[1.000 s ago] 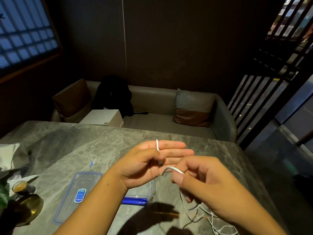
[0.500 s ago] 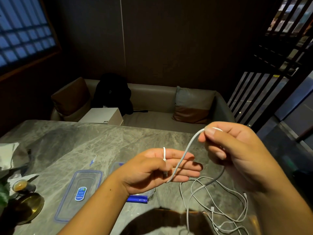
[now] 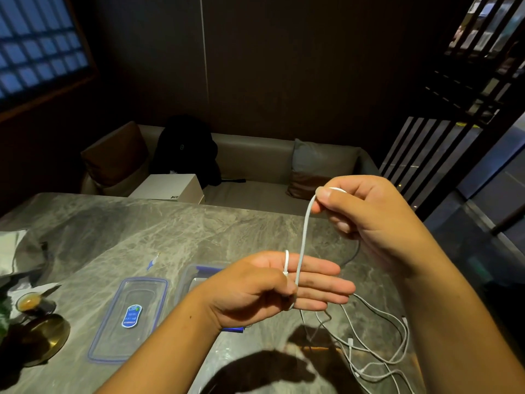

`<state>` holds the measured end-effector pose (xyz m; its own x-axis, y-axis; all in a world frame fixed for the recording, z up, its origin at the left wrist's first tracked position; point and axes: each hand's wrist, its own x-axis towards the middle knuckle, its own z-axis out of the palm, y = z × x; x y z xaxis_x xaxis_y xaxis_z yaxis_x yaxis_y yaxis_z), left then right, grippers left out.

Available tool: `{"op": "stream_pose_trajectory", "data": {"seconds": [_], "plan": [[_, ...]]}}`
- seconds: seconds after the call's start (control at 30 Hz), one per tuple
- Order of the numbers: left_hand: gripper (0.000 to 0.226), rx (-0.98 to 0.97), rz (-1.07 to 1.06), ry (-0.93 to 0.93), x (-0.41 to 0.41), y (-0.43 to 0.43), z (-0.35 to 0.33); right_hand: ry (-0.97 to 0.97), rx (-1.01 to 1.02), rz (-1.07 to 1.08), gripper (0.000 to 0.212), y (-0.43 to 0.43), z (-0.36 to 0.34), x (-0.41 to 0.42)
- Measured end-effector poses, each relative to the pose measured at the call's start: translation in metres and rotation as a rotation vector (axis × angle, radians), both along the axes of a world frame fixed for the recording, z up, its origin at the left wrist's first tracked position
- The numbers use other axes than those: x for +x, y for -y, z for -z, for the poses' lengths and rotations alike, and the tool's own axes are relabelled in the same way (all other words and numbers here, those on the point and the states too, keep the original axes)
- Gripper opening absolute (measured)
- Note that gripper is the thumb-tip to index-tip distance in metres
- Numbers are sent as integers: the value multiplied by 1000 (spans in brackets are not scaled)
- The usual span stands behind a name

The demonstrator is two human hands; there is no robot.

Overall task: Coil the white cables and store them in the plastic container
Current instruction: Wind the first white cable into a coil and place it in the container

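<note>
Cable (image 3: 303, 240): thin, white; looped round left hand (image 3: 255, 288), thumb pinning it; right hand (image 3: 369, 217) pinches it taut above. Clear container (image 3: 186, 282), flat lid (image 3: 127, 317); veined stone table (image 3: 170, 231).

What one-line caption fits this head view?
Right hand pinches a white cable raised above the left hand, whose thumb pins it against straight fingers, over a marble table.
</note>
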<state>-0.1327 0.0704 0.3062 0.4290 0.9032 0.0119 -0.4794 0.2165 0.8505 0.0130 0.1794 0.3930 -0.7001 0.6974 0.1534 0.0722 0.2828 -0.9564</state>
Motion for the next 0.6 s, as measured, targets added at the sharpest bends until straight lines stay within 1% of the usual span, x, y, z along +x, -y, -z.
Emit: {"op": "stream_pose_trajectory", "data": {"seconds": [0.2,0.3,0.5,0.6], "plan": [[55,-10,55,20,13,-2,1,19,79,-102,29,3,-2,-6],[54,11,75,36,20,-3,-4,11,34,-112,30,0,-4,-6],[44,81,53,-60,33,-6,-14,11,-54,-137,30,-7,-5,-4],[43,109,66,-93,35,-5,-21,25,-108,-175,31,-10,-3,-3]]}}
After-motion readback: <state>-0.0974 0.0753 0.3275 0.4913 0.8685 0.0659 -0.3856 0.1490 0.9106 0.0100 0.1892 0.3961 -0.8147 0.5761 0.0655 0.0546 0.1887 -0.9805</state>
